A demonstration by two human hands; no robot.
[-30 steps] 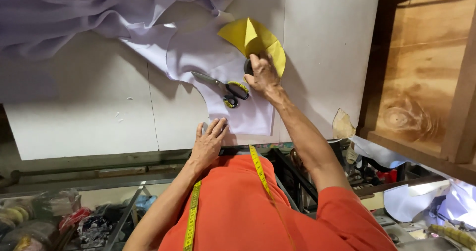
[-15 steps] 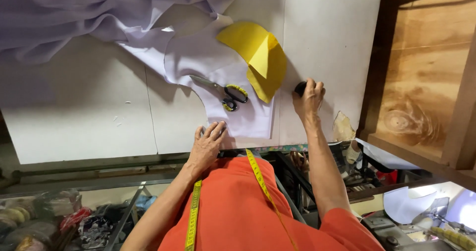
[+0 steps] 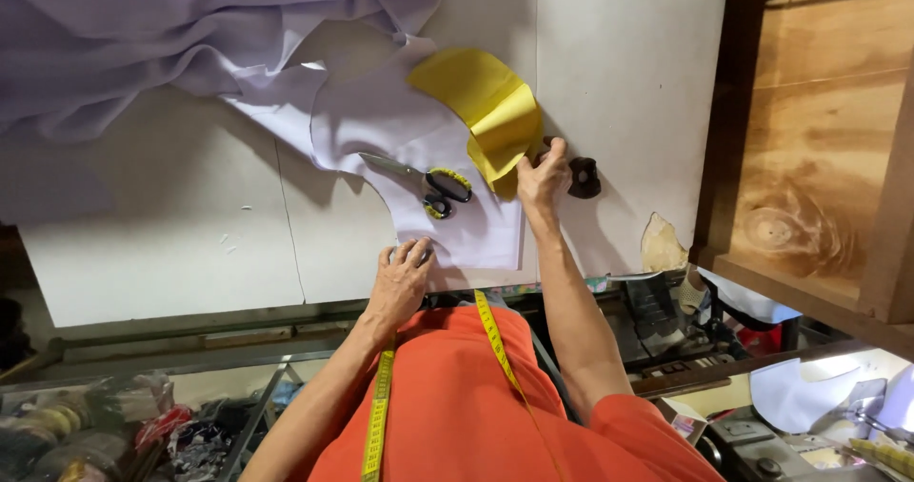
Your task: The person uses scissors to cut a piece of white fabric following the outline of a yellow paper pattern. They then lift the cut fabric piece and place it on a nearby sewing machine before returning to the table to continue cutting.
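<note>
My left hand point(image 3: 400, 277) lies flat, fingers spread, on the near edge of a white cut fabric piece point(image 3: 381, 125) spread on the white table point(image 3: 162, 235). My right hand point(image 3: 543, 173) pinches the lower edge of a folded yellow pattern piece point(image 3: 486, 111) that rests on the fabric's right side. A small black object point(image 3: 583, 177) lies on the table, just right of that hand. Scissors with black and yellow handles point(image 3: 433, 187) lie on the fabric between my hands.
Loose lilac cloth point(image 3: 143, 35) is heaped at the far left of the table. A wooden shelf unit point(image 3: 819, 158) stands to the right. A yellow tape measure point(image 3: 381, 406) hangs over my orange shirt. Clutter sits below the table edge.
My right hand went right to set the black object on the table, then came back left to the yellow piece. The yellow piece has shifted and refolded. My left hand has stayed put.
</note>
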